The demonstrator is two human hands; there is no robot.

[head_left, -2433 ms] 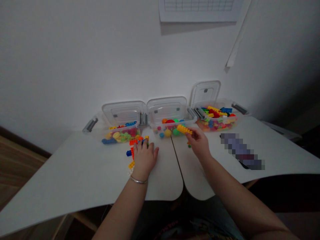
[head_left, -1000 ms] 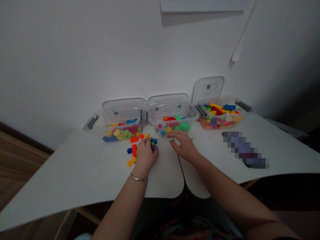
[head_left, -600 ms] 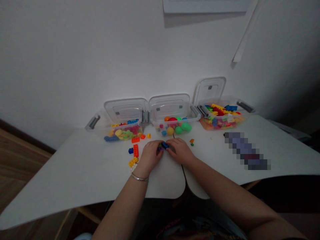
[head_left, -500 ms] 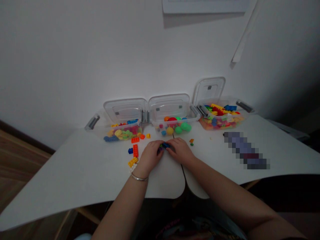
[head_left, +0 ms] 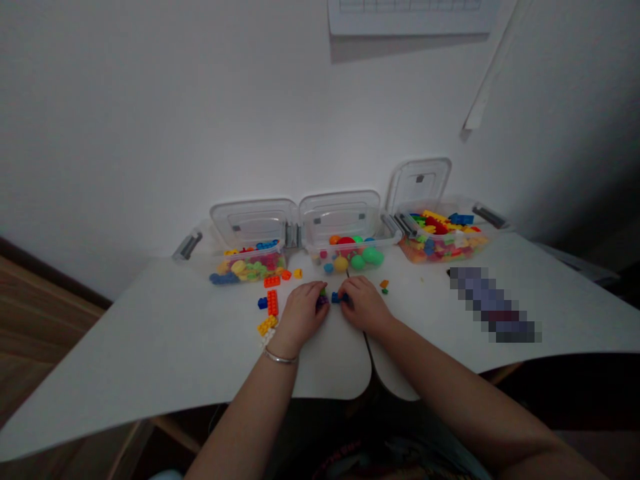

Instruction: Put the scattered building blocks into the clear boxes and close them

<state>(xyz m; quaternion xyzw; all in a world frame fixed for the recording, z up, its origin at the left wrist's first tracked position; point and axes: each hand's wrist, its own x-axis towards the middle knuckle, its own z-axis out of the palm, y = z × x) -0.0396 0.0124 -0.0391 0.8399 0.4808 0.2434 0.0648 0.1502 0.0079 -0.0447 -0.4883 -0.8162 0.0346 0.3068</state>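
On my feed the left hand [head_left: 301, 309] and the right hand [head_left: 363, 304] sit close together near the middle of the white surface [head_left: 165, 347], fingers curved inward and facing each other, with a narrow gap between them. The left hand's fingertips are at a dark purple brick [head_left: 323, 301] with a bit of green on top, and the right hand's fingers curl over the end of a blue brick [head_left: 337, 298]. The two bricks lie just beside each other, low on the surface or slightly lifted; I can't tell which, nor whether they are joined. I also can't tell whether either hand is actually pinching. A metal bangle [head_left: 279, 358] circles the left wrist.

Left of the hands lie loose pieces: an orange brick stack [head_left: 273, 303], a small blue brick [head_left: 263, 303], a flat orange brick [head_left: 272, 281] and yellow bricks [head_left: 267, 325]. Tiny orange and green pieces [head_left: 383, 287] lie to the right. Along the far edge stand three clear plastic bins with lids hinged open: the left bin [head_left: 247, 270] holds discs and bricks, the middle bin [head_left: 345, 259] holds coloured balls, and the right bin [head_left: 443, 248] holds bricks. A pixelated object [head_left: 493, 304] lies on the right.
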